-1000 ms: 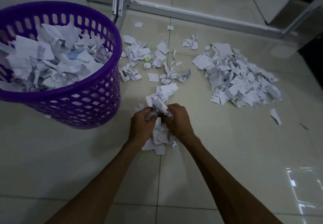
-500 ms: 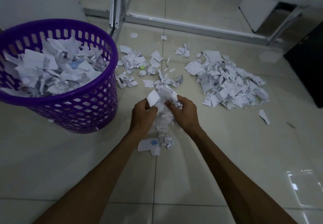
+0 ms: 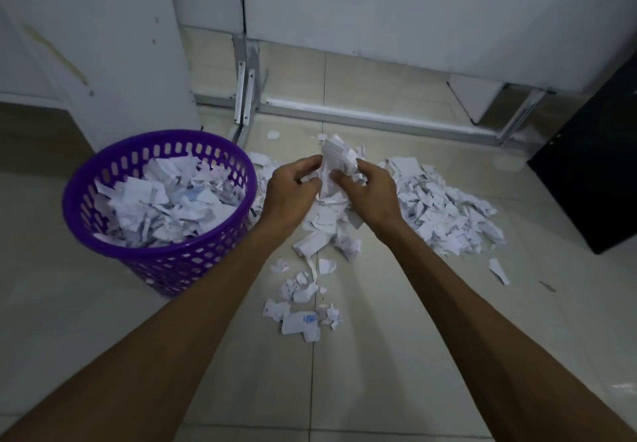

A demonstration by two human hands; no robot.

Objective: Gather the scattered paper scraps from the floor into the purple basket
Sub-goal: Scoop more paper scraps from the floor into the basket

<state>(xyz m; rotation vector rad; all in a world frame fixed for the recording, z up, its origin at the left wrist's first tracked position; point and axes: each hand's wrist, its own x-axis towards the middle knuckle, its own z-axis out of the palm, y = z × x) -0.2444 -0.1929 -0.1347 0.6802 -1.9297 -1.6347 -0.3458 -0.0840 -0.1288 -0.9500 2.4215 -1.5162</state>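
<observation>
The purple basket stands on the tiled floor at the left, heaped with white paper scraps. My left hand and my right hand together grip a bundle of paper scraps between them, raised above the floor just right of the basket's rim. Loose pieces hang from the bundle's underside. A large pile of scraps lies on the floor to the right of my hands. A smaller scatter of scraps lies between my forearms, nearer to me.
A white panel on a metal frame runs along the back. A white cabinet side rises behind the basket. A black box stands at the right edge. A few stray scraps lie near it.
Both hands have lifted the bundle off the floor and carried it up and toward the basket. Several scraps dropped from it and now lie below. The view tilted upward.
</observation>
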